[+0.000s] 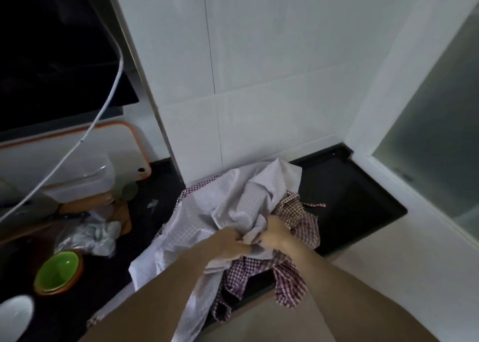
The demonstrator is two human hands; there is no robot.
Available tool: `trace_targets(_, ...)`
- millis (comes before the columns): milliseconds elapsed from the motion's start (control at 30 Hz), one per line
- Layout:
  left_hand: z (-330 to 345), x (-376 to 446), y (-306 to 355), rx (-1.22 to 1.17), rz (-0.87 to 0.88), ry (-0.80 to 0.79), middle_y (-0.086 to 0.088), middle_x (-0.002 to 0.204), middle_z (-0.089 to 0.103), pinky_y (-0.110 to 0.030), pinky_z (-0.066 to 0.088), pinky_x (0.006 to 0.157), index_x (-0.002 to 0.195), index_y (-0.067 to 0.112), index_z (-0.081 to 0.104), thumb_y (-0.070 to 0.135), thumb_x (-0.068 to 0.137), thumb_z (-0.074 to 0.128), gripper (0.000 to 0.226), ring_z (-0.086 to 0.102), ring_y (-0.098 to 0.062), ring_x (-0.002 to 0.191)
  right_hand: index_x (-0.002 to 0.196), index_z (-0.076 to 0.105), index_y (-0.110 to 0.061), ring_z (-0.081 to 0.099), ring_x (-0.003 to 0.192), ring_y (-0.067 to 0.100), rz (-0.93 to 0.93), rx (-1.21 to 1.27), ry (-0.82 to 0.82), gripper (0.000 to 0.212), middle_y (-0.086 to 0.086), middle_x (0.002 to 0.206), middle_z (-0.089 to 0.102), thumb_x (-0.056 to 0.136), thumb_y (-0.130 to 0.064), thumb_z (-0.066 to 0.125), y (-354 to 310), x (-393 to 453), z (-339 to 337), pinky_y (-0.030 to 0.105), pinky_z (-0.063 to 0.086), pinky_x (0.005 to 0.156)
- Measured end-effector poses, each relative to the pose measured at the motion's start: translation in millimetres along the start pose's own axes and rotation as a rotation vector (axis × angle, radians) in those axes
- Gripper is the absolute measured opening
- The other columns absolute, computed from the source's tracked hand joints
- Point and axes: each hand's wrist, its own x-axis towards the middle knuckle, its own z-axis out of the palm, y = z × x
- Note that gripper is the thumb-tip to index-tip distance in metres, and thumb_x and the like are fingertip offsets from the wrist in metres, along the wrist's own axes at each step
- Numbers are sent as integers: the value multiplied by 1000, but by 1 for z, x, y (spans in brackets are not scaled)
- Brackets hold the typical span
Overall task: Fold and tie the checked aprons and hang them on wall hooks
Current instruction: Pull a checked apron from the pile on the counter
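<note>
A: What takes up most of the scene?

B: A white tiled wall (pixel 272 69), and below it a black stone countertop (pixel 357 201) running into the corner. On the counter lies a heap of crumpled checked cotton aprons (pixel 233 204), the pale lilac side uppermost, the dark red-and-white check showing underneath and hanging over the front edge.

A: And the arms?

B: Both bare forearms reach forward from the bottom of the view and meet over the heap. The left hand (pixel 228 240) has its fingers curled into a bunched fold of the pale cloth. The right hand (pixel 276 234) sits just beside it, fingers closed on the same gathered fold, knuckles up. The rest of the fabric spreads away behind and below both hands.

A: Anything smaller nearby?

B: To the left, a white cutting board with an orange rim (pixel 124 144) leans on the wall, a crumpled clear plastic bag (pixel 88 235) lies on the counter, and a green plastic bowl (pixel 58 271) sits nearest the edge.
</note>
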Motion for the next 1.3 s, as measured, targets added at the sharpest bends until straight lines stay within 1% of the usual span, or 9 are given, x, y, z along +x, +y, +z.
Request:
trace_targets(133,-5,0,44,-28,147,-39,-4,111,72,-23,49,86,107,10,74,40,96,59,36,64,-16,97,85,68,-7,67,87,26,5,10,197,10,8,86,70,76,-3,68,28,-23,-63,39,56,75)
trace_targets(233,-21,9,69,-224,219,499,-4,84,72,-23,49,66,86,8,73,26,93,62,22,68,-23,84,83,72,-4,68,83,27,-20,42,434,20,10,84,73,73,5,57,46,-45,-121,43,57,75)
trace_targets(333,-32,22,78,-22,221,818,-10,120,60,-36,42,97,120,13,58,31,87,67,38,54,-32,120,64,65,-13,61,69,17,-22,57,607,27,1,69,66,78,7,55,54,-75,-175,29,48,61)
trace_targets(467,-9,46,69,266,-68,542,-14,156,30,-51,23,114,156,21,9,62,76,72,109,28,-34,144,83,72,-3,56,67,21,-41,-38,719,23,2,72,64,76,-16,54,75,-121,-223,15,36,52)
trace_targets(633,47,69,57,302,-17,368,-8,112,64,-35,52,88,120,7,58,45,87,68,51,63,-28,108,89,73,-2,68,80,33,72,-191,652,43,19,85,73,61,-23,49,130,-150,-229,31,46,64)
trace_targets(733,74,74,63,535,45,287,-3,90,64,-28,48,69,89,11,62,53,93,57,42,67,-24,91,85,66,-3,64,83,30,175,-265,466,18,11,84,67,70,-8,58,153,-163,-217,28,40,66)
trace_targets(933,110,70,103,166,99,-33,-2,96,65,-24,49,65,99,12,62,43,90,66,33,61,-15,81,106,63,-6,63,97,32,280,-312,249,19,13,103,68,90,-5,54,196,-175,-202,35,50,84)
trace_targets(1133,132,46,144,-121,14,-532,2,117,70,-34,53,93,135,17,56,37,81,79,62,66,-17,106,129,58,-24,61,91,18,349,-512,107,31,1,114,65,101,-21,45,222,-179,-221,30,53,79)
trace_targets(1300,123,32,183,423,196,-229,-7,136,58,-29,48,93,138,14,48,54,86,68,69,59,-26,121,79,67,-15,59,72,17,79,-676,203,25,-5,74,59,91,-2,49,200,-178,-243,35,52,72)
